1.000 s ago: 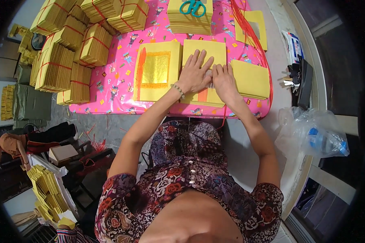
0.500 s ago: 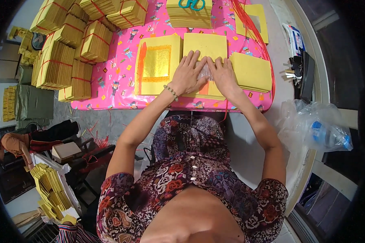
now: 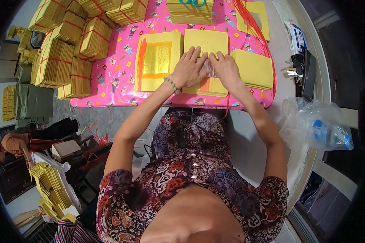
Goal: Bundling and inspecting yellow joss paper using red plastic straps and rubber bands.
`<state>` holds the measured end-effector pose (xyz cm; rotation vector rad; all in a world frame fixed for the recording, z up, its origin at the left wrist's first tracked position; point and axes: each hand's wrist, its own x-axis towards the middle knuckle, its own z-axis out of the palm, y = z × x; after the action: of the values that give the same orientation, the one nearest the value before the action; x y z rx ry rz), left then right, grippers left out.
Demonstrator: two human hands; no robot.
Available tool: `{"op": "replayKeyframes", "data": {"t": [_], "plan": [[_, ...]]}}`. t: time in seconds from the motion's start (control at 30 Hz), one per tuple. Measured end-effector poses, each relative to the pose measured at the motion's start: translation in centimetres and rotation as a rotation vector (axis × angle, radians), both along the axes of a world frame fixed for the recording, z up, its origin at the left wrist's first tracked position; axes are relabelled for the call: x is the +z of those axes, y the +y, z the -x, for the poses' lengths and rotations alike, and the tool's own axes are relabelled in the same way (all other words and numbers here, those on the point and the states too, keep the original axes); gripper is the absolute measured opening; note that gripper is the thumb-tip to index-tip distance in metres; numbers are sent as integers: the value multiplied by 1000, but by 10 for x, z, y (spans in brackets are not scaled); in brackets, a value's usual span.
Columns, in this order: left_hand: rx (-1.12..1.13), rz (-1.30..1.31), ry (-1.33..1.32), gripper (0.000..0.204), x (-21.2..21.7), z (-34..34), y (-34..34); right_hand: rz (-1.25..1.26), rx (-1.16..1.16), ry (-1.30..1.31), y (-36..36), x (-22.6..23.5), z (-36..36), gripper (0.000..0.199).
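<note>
My left hand point(image 3: 188, 69) lies on the middle stack of yellow paper point(image 3: 206, 39), fingers stretched and apart. Close on its right, my right hand point(image 3: 226, 73) rests on the same stack, its fingers extended and slightly bent. A silver foil patch point(image 3: 207, 69) shows between the two hands, and part of an orange-red patch point(image 3: 205, 85) shows below them. Left of this stack lies another yellow paper stack point(image 3: 147, 84), its top sheet bearing a gold foil square point(image 3: 156, 58) edged in orange. A plain yellow paper stack point(image 3: 253, 69) sits to the right.
Bundles of yellow paper point(image 3: 94, 39) tied with red string crowd the left of the pink table cover point(image 3: 121, 71). Teal-handled scissors point(image 3: 192, 2) lie on a far stack. Red strings point(image 3: 255, 26) hang at right, near a plastic bag point(image 3: 316, 125). Another person point(image 3: 16, 143) works at lower left.
The view has shifted slightly. Both hands stay on the middle stack, nearly in place. My left thumb has drawn in, and more of the orange-red patch shows.
</note>
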<state>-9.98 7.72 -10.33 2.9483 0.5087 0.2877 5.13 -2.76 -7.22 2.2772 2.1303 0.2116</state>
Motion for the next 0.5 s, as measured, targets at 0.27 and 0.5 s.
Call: {"op": "replayKeyframes", "data": {"t": [0.27, 0.5], "plan": [[-20, -52, -164, 32, 23, -23, 17, -73, 23, -183, 19, -3, -6, 23], [-4, -208, -116, 22, 18, -32, 31, -127, 158, -244, 25, 5, -24, 13]]}}
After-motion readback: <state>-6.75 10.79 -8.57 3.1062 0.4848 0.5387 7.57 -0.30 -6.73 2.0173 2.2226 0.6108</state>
